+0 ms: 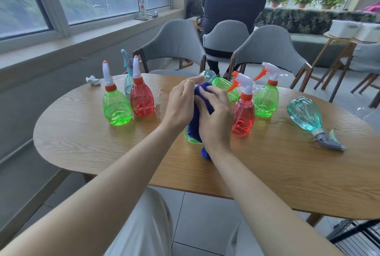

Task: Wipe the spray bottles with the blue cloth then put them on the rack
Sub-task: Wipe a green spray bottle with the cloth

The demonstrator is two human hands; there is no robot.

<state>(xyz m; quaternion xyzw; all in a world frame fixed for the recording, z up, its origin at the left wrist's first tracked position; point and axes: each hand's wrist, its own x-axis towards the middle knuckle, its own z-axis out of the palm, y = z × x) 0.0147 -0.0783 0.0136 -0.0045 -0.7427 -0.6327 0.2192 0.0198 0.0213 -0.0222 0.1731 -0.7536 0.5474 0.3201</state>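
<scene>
Head view: near right, we see a black wire rack [358, 235]. Above the wooden table [82, 132], our left hand [181, 105] and right hand [216, 120] curl fingers around the blue cloth [198, 118] wrapped over a green spray bottle [191, 139]. A red spray bottle [243, 116] stands just right.
</scene>
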